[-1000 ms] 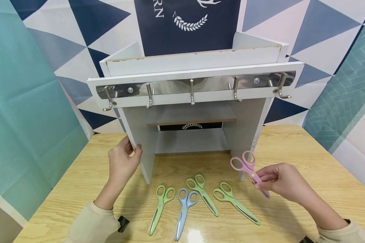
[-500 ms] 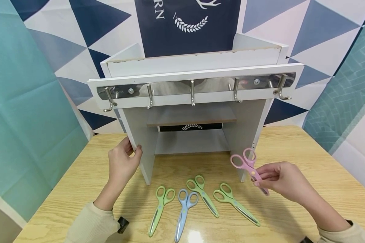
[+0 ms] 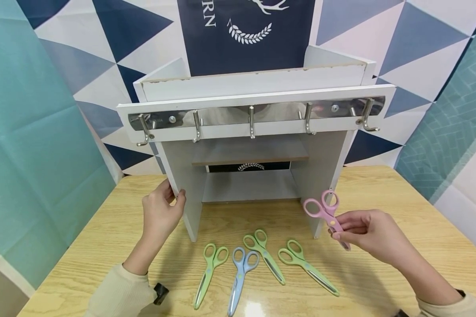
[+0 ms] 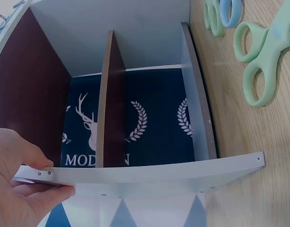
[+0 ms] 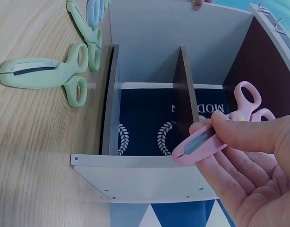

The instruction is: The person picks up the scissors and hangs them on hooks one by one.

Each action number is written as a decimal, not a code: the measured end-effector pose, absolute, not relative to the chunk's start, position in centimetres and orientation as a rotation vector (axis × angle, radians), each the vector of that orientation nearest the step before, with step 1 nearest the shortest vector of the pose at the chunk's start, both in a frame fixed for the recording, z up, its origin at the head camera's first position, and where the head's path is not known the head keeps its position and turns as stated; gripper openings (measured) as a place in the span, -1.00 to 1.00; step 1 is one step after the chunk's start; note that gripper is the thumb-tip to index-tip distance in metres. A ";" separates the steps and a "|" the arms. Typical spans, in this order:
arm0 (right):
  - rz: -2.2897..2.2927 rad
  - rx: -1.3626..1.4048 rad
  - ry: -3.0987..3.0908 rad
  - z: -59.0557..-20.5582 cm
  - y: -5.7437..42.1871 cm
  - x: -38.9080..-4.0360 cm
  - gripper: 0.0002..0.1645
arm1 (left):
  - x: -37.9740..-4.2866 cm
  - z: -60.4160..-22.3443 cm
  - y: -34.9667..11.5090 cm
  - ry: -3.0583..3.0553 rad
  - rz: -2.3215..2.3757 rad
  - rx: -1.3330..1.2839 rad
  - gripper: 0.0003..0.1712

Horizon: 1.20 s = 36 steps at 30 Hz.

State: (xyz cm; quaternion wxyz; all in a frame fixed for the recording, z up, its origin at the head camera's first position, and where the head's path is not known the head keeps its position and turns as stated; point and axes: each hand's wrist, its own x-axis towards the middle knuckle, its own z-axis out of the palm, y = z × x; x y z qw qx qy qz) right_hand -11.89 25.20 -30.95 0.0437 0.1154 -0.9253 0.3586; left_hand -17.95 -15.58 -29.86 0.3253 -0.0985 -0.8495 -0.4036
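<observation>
With its thumb and fingers my left hand (image 3: 161, 210) grips the front edge of the left side panel of a white shelf unit (image 3: 180, 176). My right hand (image 3: 374, 233) pinches a pair of pink scissors (image 3: 333, 223) by the blades, handles pointing up, in front of the unit's right panel. In the right wrist view the thumb lies over the scissors' blade guard (image 5: 197, 150). On the table below lie a left green pair of scissors (image 3: 210, 267), a blue pair (image 3: 239, 270), a middle green pair (image 3: 267, 254) and a right green pair (image 3: 306, 265).
Across the unit's upper front runs a metal rail (image 3: 226, 114) with several protruding hooks (image 3: 251, 123). Inside are a middle shelf (image 3: 250, 152) and a lower board (image 3: 250, 186). The unit stands on a wooden table (image 3: 404, 202) before a patterned cloth (image 3: 416, 39).
My right hand has raised the pink scissors slightly and shifted them a little to the right. My left hand keeps its grip on the panel; the other scissors stay put.
</observation>
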 end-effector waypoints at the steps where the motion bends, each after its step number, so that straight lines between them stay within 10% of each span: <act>1: 1.092 0.356 -2.826 -30.9 25.2 -11.9 -0.77 | -17.9 -29.9 -15.6 -2.227 -1.055 -0.259 -0.65; 36: 1.179 0.384 -2.639 -27.4 25.1 -12.0 -0.72 | -18.0 -29.9 -15.6 -2.238 -1.042 -0.275 -0.68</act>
